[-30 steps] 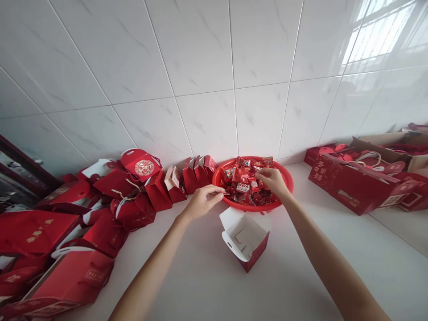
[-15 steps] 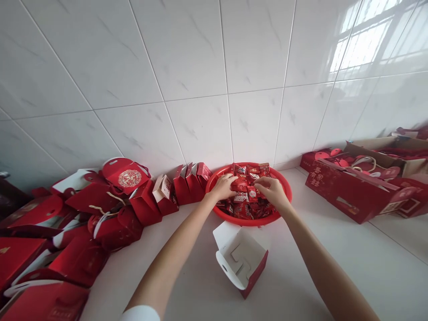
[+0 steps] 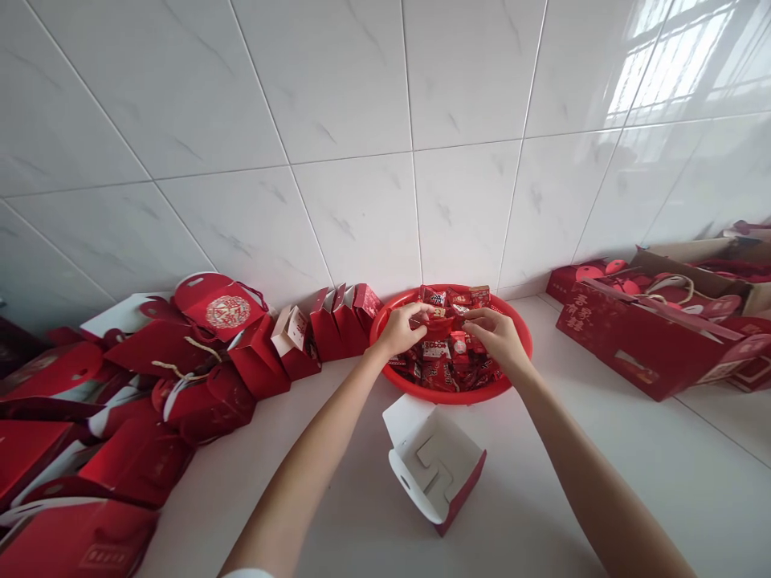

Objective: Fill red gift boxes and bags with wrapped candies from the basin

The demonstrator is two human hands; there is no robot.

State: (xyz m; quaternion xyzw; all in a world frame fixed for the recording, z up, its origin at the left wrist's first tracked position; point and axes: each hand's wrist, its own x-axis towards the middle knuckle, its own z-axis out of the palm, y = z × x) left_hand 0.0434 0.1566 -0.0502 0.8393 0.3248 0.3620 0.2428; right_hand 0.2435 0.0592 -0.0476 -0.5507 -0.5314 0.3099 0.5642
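A round red plastic basket (image 3: 523, 341) stands against the tiled wall, full of small red-wrapped candies (image 3: 438, 374). Both my hands are over it. My left hand (image 3: 402, 331) is closed on a red candy packet (image 3: 438, 323), raised slightly above the others. To its right, my right hand (image 3: 497, 335) has thumb and fingertips pinched together close to the packet's right end; what lies between them is too small to make out. In front of the basket sits an open red gift box (image 3: 463, 494) with a white inside, its flaps spread and nothing in it.
Many red gift boxes (image 3: 144, 457) are piled on the left. Several small upright boxes (image 3: 328, 325) line the wall beside the basket. At right stand a large red box (image 3: 626, 341) and a brown carton (image 3: 662, 263) holding red items. Everything rests on a white countertop (image 3: 343, 482).
My left hand has closed on a red candy packet and lifted it a little. My right hand has shifted slightly right. The view has tilted a little; the open box stays in place.
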